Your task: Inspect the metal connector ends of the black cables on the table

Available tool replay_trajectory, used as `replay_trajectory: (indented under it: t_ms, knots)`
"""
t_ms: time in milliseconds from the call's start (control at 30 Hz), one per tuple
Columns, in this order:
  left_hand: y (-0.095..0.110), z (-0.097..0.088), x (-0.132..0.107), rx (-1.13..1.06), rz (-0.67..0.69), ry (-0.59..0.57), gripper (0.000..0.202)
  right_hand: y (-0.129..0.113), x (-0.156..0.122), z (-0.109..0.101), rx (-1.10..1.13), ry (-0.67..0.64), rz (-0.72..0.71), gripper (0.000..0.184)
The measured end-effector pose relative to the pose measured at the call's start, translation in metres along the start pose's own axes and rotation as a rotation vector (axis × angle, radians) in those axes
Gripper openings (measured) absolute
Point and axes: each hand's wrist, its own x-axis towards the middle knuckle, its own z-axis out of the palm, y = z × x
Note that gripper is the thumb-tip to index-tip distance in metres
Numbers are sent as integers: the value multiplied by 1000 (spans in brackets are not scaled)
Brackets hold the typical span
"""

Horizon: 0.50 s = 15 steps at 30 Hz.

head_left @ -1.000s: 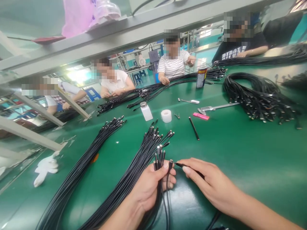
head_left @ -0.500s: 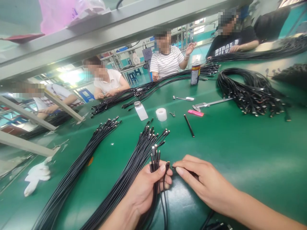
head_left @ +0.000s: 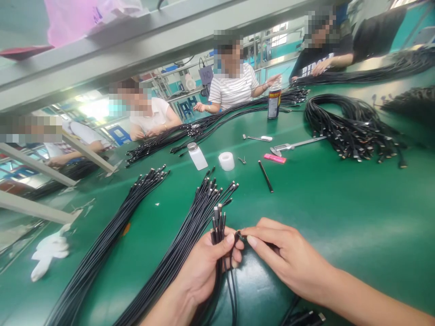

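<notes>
My left hand (head_left: 200,265) is closed around a small bunch of black cables (head_left: 218,222), their metal-tipped plugs standing up above the thumb. One cable's plug (head_left: 237,236) is set apart from the others, held between thumb and fingertips and tilted to the right. My right hand (head_left: 292,258) is pinched, thumb against forefinger, on something thin and dark that I cannot make out; its tip meets this plug. Most of that item is hidden in the palm. Just left of my hands lies a larger bundle of black cables (head_left: 183,235) on the green table (head_left: 340,203).
Another cable bundle (head_left: 112,235) and a white glove (head_left: 50,251) lie left. Beyond my hands are a bottle (head_left: 197,157), a tape roll (head_left: 226,161), a black pen-like stick (head_left: 265,176), a caliper (head_left: 295,145) and a spray can (head_left: 274,103). Several co-workers sit opposite.
My right hand's fingertips have moved left, closing the small gap to the plug in my left hand. Across the table, the striped-shirt co-worker's hands have moved lower and farther apart.
</notes>
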Motion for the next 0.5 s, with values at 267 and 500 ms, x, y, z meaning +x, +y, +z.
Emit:
replay_trajectory:
  t_ms: [267,500]
  knots:
    - [1,2,0,17,8,-8,20,-2,1,-2,2,-16,-8,30]
    - [0,1,0,24,9,-11,20,-4,0,-2,10,-33,-12,31]
